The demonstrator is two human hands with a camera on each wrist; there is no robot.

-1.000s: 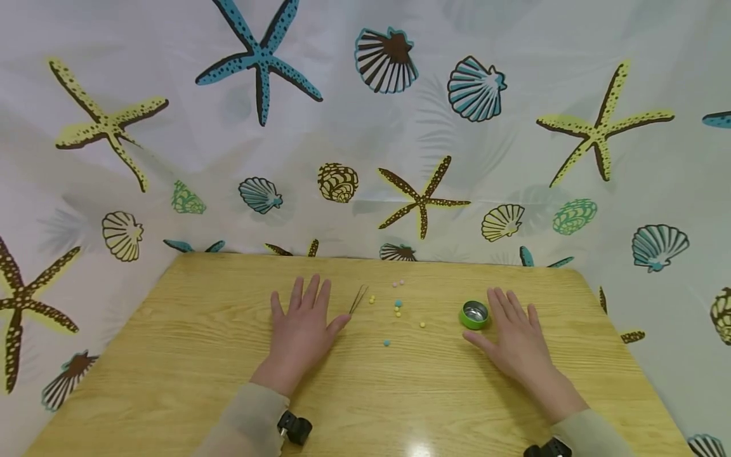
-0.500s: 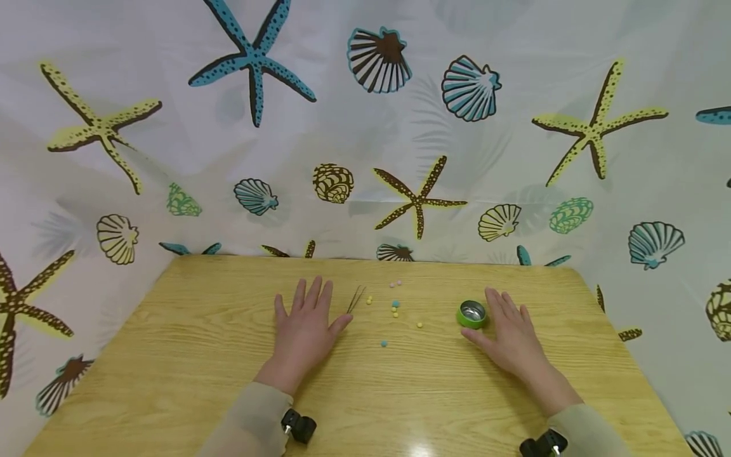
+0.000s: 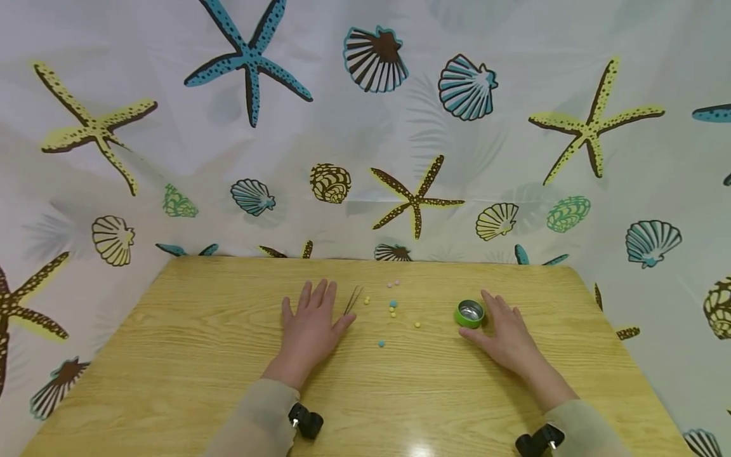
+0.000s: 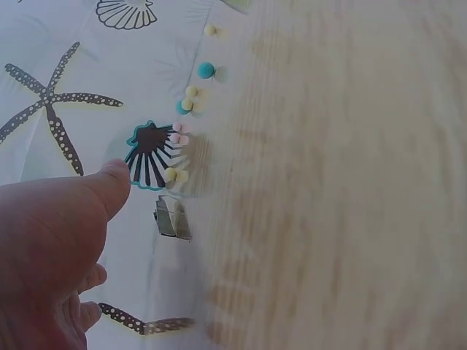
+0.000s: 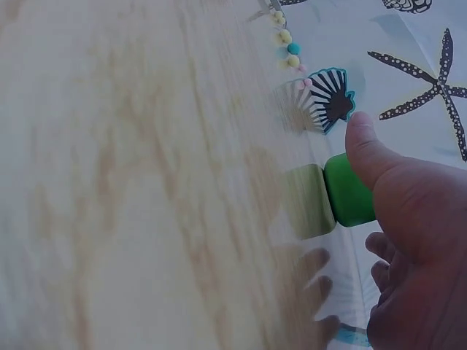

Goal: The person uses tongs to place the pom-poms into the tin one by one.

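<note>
Left hand [image 3: 311, 329]: fingers spread, nothing held; thumb placed just beside tweezers [image 3: 351, 300]. Small beads [image 3: 392, 310] scattered across wooden table [image 3: 411, 387]. Green cup [image 3: 469, 315] set farther right, at gap of right hand [image 3: 507, 336], whose thumb is parted from fingers; whether cup is touched by thumb cannot be told.

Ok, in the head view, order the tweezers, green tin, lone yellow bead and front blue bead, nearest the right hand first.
From the right hand:
1. Green tin, just left of it.
2. Lone yellow bead, left of the tin.
3. Front blue bead, further left.
4. Tweezers, farthest left.
</note>
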